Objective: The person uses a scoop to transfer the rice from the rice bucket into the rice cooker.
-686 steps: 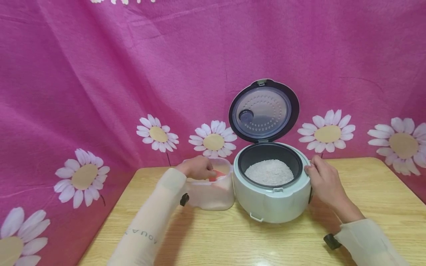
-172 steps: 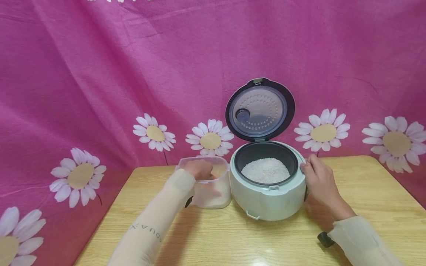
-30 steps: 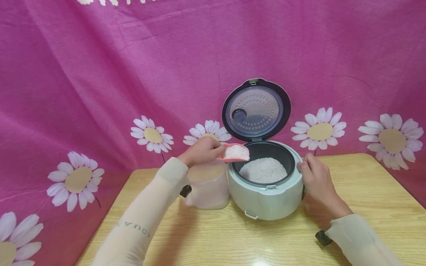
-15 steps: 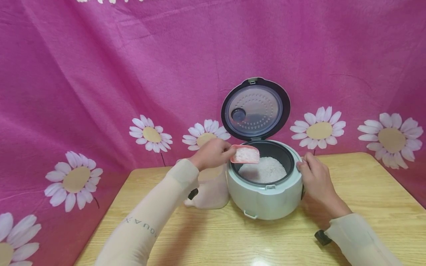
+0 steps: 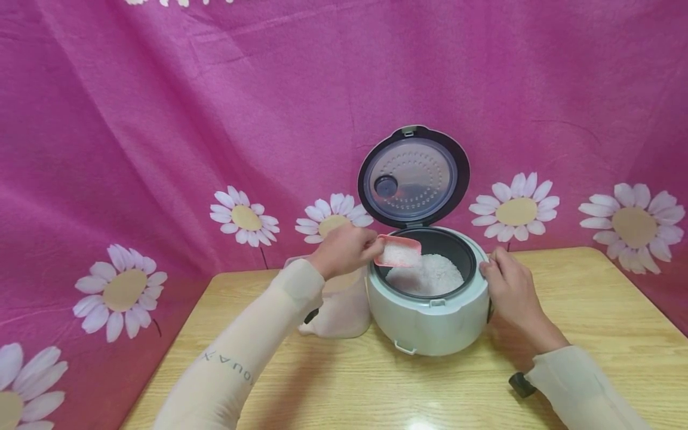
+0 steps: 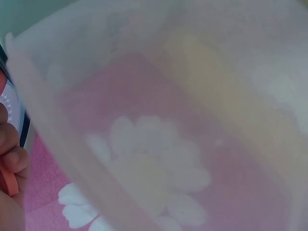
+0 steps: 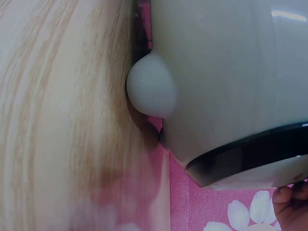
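Observation:
My left hand (image 5: 346,248) pinches the handle of a pink scoop (image 5: 409,241) over the left part of the open rice cooker (image 5: 432,328). The scoop is tipped toward me, and white rice slides off its lower edge. Inside the dark inner pot (image 5: 459,254) lies a heap of rice (image 5: 443,276). At the cooker's right side, my right hand (image 5: 513,292) grips its edge, thumb by the rim. In the left wrist view, fingers (image 6: 13,159) curl round the scoop's orange-looking handle (image 6: 7,180). The right wrist view shows the cooker's pale side (image 7: 226,82) and some fingertips (image 7: 284,196).
A translucent pinkish rice container (image 5: 344,313) stands against the cooker's left side, partly hidden by my left forearm. The raised lid (image 5: 421,173) leans back near a pink flowered cloth (image 5: 258,119). All stands on a wooden table (image 5: 376,388).
Earlier, my left hand was down in the container. Over the last second it has moved the filled scoop right, over the pot, and tipped it. My right hand stays on the cooker.

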Available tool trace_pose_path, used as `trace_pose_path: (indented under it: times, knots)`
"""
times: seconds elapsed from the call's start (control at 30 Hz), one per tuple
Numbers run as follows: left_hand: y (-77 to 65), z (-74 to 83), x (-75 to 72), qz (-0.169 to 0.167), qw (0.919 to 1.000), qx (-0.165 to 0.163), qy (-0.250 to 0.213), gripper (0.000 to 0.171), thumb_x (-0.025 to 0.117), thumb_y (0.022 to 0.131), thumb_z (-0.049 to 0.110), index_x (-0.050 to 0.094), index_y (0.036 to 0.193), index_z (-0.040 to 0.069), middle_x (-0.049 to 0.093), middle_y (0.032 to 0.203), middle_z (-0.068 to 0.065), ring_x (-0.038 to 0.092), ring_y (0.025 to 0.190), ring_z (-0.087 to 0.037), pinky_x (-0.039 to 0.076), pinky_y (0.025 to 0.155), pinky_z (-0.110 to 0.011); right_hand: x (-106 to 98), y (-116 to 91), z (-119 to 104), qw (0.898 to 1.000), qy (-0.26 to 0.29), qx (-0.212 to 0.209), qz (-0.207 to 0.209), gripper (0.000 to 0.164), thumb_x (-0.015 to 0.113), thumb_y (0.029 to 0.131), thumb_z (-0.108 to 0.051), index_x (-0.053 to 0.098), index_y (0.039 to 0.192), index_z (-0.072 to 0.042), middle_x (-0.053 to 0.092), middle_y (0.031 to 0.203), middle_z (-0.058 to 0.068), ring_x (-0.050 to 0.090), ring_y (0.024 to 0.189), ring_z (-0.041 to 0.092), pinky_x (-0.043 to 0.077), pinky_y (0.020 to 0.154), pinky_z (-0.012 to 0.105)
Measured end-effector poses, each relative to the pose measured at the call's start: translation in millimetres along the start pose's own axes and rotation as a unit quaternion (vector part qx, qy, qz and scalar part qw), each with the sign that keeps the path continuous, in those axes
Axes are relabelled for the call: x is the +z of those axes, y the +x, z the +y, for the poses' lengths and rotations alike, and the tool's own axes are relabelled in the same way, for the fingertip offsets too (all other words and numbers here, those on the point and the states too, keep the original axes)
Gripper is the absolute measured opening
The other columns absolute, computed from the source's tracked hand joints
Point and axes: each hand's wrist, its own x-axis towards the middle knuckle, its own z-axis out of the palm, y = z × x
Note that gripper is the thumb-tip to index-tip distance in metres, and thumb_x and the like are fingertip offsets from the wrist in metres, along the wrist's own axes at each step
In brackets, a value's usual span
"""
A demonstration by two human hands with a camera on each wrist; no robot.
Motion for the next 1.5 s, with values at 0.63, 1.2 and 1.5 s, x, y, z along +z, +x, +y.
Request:
trace_pose_path:
  times: [0.63, 1.2, 1.5]
  knots:
    - [-3.7, 6.7, 5.7, 0.048, 0.9860, 0.075, 0.141, 0.030, 0.059, 0.103, 0.029, 0.063, 0.076, 0.016, 0.053, 0.060, 0.005, 0.048, 0.055, -0.010, 0.029, 0.051, -0.019, 1, 0, 0, 1.000, 0.002, -0.007, 0.010, 0.021, 0.045, 0.104, -0.021, 0.049, 0.087, -0.009, 0.043, 0.077, 0.003, 0.041, 0.073, 0.008, 0.034, 0.061, 0.026]
    - [-12.8, -1.7, 5.9, 0.181, 0.9382, 0.199, 0.217, 0.015, 0.071, 0.097, 0.029, 0.070, 0.087, 0.017, 0.069, 0.071, 0.005, 0.064, 0.064, -0.010, 0.053, 0.062, -0.021, 0, -1, -1, 1.000, -0.002, 0.011, -0.007, 0.021, 0.042, 0.106, -0.024, 0.049, 0.092, -0.008, 0.044, 0.081, 0.003, 0.043, 0.079, 0.014, 0.037, 0.063, 0.025]
    - [-15.0, -5.5, 3.8, 0.212, 0.9290, 0.211, 0.218, 0.016, 0.072, 0.094, 0.024, 0.067, 0.082, 0.015, 0.069, 0.069, 0.004, 0.064, 0.063, -0.010, 0.054, 0.063, -0.022, 2, -1, -1, 1.000, -0.004, -0.015, 0.021, 0.020, 0.047, 0.103, -0.020, 0.050, 0.087, -0.008, 0.044, 0.077, 0.002, 0.041, 0.074, 0.007, 0.033, 0.064, 0.025]
